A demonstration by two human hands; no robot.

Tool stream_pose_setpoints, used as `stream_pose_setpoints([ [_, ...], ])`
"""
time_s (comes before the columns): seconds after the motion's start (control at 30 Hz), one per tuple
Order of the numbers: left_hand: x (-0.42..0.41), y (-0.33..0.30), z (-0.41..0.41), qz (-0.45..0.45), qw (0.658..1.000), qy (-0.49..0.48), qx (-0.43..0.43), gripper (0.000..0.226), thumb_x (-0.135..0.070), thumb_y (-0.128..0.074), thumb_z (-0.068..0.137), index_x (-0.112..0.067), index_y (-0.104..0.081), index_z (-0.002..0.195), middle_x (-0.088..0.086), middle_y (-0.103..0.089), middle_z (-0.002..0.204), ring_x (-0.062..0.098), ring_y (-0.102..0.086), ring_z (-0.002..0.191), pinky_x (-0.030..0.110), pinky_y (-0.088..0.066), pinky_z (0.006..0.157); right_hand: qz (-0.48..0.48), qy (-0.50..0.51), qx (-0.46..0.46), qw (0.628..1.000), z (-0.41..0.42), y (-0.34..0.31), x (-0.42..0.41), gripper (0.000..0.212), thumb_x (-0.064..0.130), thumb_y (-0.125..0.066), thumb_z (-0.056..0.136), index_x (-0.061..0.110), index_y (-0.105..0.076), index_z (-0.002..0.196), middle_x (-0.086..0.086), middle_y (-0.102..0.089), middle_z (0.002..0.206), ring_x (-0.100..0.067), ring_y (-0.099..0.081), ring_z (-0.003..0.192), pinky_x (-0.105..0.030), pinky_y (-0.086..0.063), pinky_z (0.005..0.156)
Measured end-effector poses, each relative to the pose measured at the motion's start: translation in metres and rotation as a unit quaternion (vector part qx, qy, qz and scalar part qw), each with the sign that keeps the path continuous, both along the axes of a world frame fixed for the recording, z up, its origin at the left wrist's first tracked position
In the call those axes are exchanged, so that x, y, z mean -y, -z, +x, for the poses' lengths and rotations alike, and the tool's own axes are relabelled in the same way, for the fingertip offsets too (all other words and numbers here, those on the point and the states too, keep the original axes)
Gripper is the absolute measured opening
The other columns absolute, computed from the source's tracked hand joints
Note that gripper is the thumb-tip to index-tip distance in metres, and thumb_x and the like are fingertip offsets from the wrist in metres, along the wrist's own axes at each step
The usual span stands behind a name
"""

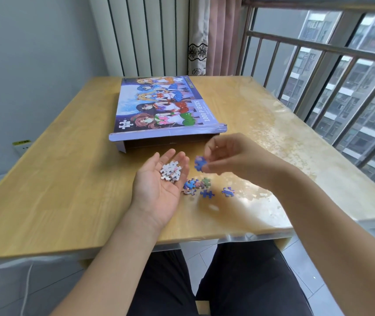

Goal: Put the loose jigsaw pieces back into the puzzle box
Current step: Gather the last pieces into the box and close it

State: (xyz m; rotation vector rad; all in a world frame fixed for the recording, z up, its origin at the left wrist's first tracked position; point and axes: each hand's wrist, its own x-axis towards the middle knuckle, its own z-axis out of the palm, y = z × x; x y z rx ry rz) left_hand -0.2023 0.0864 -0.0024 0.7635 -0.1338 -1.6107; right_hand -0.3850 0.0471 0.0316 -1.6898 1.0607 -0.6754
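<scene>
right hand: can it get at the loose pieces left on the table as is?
Probably yes. The right hand hangs just above the scattered coloured jigsaw pieces on the wooden table, with nothing between. But its fingers already pinch a blue jigsaw piece, so that must go first.

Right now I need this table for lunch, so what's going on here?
A person is gathering loose jigsaw pieces. The left hand lies palm up, cupping a small pile of pieces. The right hand pinches a blue piece beside it. A few pieces remain on the table, near the puzzle box.
</scene>
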Motion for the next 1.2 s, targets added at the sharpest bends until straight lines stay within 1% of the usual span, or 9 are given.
stream_pose_setpoints([
  [0.07, 0.003, -0.001, -0.008, 0.007, 1.000, 0.009, 0.002, 0.040, -0.026, -0.042, 0.108, 0.000, -0.057, 0.133, 0.020, -0.069, 0.118, 0.030, -0.066, 0.113, 0.039, -0.048, 0.109, 0.005, 0.023, 0.011, 1.000, 0.018, -0.006, 0.003, 0.019, -0.004, -0.078, 0.081, 0.004, -0.066, 0.092, -0.009, -0.071, 0.080, -0.016, -0.063, 0.068, -0.025, -0.053, 0.064],
  [0.17, 0.006, -0.001, -0.018, 0.031, 0.999, 0.002, -0.017, 0.035, -0.019, -0.042, 0.108, 0.001, -0.058, 0.131, 0.021, -0.065, 0.111, 0.032, -0.063, 0.105, 0.042, -0.048, 0.110, -0.104, 0.062, -0.087, 0.989, 0.029, -0.009, 0.006, 0.022, 0.005, -0.084, 0.077, 0.008, -0.071, 0.094, -0.003, -0.077, 0.083, -0.014, -0.068, 0.067, -0.037, -0.060, 0.069],
  [0.23, 0.006, 0.000, -0.018, 0.036, 0.999, 0.000, -0.035, 0.027, -0.011, -0.044, 0.106, 0.002, -0.059, 0.125, 0.022, -0.064, 0.108, 0.032, -0.065, 0.099, 0.042, -0.052, 0.104, -0.181, 0.066, -0.168, 0.967, 0.012, -0.013, 0.005, 0.025, 0.017, -0.089, 0.074, 0.014, -0.073, 0.094, 0.003, -0.074, 0.084, -0.013, -0.068, 0.069, -0.036, -0.059, 0.072],
  [0.37, 0.002, 0.007, -0.012, 0.031, 0.999, 0.002, -0.020, 0.026, -0.013, -0.044, 0.107, 0.002, -0.061, 0.120, 0.021, -0.067, 0.105, 0.033, -0.068, 0.099, 0.042, -0.055, 0.099, -0.128, -0.019, -0.359, 0.925, -0.033, -0.005, -0.011, 0.033, 0.022, -0.091, 0.070, 0.021, -0.076, 0.100, 0.010, -0.071, 0.090, -0.010, -0.069, 0.084, -0.024, -0.054, 0.071],
  [0.43, -0.002, 0.006, -0.013, 0.020, 1.000, 0.013, -0.013, 0.030, -0.017, -0.042, 0.109, 0.002, -0.061, 0.122, 0.021, -0.068, 0.108, 0.033, -0.067, 0.104, 0.042, -0.054, 0.102, -0.119, -0.024, -0.351, 0.929, -0.038, 0.005, -0.016, 0.031, 0.026, -0.091, 0.071, 0.023, -0.076, 0.097, 0.010, -0.070, 0.091, -0.005, -0.067, 0.084, -0.018, -0.052, 0.067],
  [0.57, -0.006, 0.006, -0.021, 0.018, 1.000, 0.015, 0.002, 0.035, -0.020, -0.041, 0.109, 0.002, -0.060, 0.127, 0.021, -0.068, 0.111, 0.033, -0.067, 0.114, 0.042, -0.051, 0.106, -0.117, -0.010, -0.344, 0.931, -0.037, 0.010, -0.013, 0.024, 0.023, -0.090, 0.072, 0.022, -0.077, 0.092, 0.005, -0.071, 0.088, -0.008, -0.067, 0.082, -0.023, -0.053, 0.068],
  [0.8, -0.007, 0.007, -0.027, 0.019, 1.000, 0.017, 0.001, 0.035, -0.021, -0.043, 0.108, 0.004, -0.061, 0.126, 0.024, -0.069, 0.123, 0.034, -0.065, 0.120, 0.043, -0.052, 0.105, -0.098, -0.040, -0.379, 0.919, -0.029, 0.005, -0.011, 0.016, 0.016, -0.082, 0.082, 0.016, -0.075, 0.096, 0.008, -0.068, 0.081, -0.001, -0.059, 0.068, -0.007, -0.040, 0.053],
  [1.03, -0.006, 0.005, -0.026, 0.016, 1.000, 0.016, 0.005, 0.036, -0.022, -0.043, 0.108, 0.003, -0.061, 0.127, 0.024, -0.071, 0.115, 0.034, -0.066, 0.119, 0.042, -0.052, 0.105, -0.136, -0.037, -0.355, 0.924, -0.031, 0.008, -0.018, 0.016, 0.007, -0.080, 0.080, 0.019, -0.070, 0.086, 0.010, -0.069, 0.078, -0.005, -0.065, 0.074, -0.012, -0.047, 0.063],
  [1.2, -0.007, 0.004, -0.026, 0.016, 1.000, 0.014, 0.004, 0.036, -0.022, -0.042, 0.108, 0.004, -0.061, 0.127, 0.023, -0.070, 0.111, 0.034, -0.065, 0.120, 0.042, -0.052, 0.105, -0.123, -0.035, -0.354, 0.926, -0.034, 0.007, -0.016, 0.027, 0.016, -0.083, 0.080, 0.020, -0.071, 0.104, 0.007, -0.072, 0.090, -0.010, -0.068, 0.084, -0.013, -0.049, 0.065],
])
